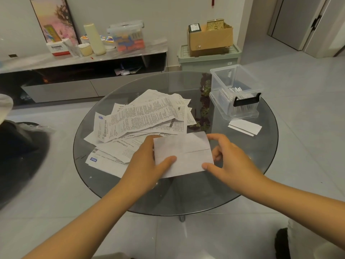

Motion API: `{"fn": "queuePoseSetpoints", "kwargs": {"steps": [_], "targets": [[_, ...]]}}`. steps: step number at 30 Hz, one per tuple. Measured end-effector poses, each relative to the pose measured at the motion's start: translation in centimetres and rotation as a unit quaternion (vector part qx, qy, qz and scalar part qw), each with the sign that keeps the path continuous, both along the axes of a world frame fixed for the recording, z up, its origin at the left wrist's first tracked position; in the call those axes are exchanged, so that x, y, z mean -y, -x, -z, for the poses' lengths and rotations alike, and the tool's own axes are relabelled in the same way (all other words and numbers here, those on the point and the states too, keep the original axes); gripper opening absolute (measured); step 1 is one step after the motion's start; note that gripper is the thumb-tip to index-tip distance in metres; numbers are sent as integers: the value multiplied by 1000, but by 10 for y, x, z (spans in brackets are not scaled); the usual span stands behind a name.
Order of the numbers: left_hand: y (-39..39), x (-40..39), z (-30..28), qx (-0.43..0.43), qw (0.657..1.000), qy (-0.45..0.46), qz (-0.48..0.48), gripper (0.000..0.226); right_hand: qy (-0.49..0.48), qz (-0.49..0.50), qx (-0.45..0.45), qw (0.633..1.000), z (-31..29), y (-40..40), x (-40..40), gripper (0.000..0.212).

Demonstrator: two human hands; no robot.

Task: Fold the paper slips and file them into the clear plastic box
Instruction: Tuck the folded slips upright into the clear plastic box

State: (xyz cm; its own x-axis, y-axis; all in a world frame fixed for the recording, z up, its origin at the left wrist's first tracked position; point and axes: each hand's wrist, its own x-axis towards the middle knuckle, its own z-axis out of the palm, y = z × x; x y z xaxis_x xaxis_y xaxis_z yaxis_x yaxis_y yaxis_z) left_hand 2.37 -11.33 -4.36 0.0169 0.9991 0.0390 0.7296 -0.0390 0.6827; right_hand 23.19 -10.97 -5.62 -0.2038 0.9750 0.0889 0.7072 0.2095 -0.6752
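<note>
Head view, slip: a white, partly folded rectangular paper slip (183,156) is held at the 6 o'clock edge of the round smoked-glass table (242,184), one crease showing across it.
Left hand (147,161): thumb on top, fingers under, pinching the slip's left side.
Right hand (229,159): thumb and fingers pinch its right edge.
Doing it well: I judge the edges should meet squarely before the crease is pressed flat.
Loose pile (141,124): printed slips at 9 to 12 o'clock.
Destination: clear plastic box with black latch (235,91) at 2 o'clock, folded slips standing inside.

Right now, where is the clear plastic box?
In the head view, the clear plastic box sits at the glass table's far right edge, behind a folded slip.
</note>
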Motion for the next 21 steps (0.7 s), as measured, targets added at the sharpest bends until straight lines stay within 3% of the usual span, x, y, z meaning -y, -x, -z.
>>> {"fn": "queuePoseSetpoints", "kwargs": {"steps": [4,6,11,15,17,21], "targets": [[-1,2,2,-13,999,18,24,98,-48,-2,51,998,1,0,0,74],[-2,3,2,-23,999,28,36,106,-64,-13,75,995,0,-2,0,69],[4,4,3,-81,995,43,48,99,-54,-37,132,989,-2,-5,-3,37],[8,6,5,-135,987,-20,83,78,-30,-53,168,984,-7,-7,-4,35],[8,6,8,-169,973,-55,150,64,6,-56,158,986,-9,-9,-3,33],[2,11,14,-158,961,-75,213,67,124,-62,87,987,-21,-18,-4,27]]}}
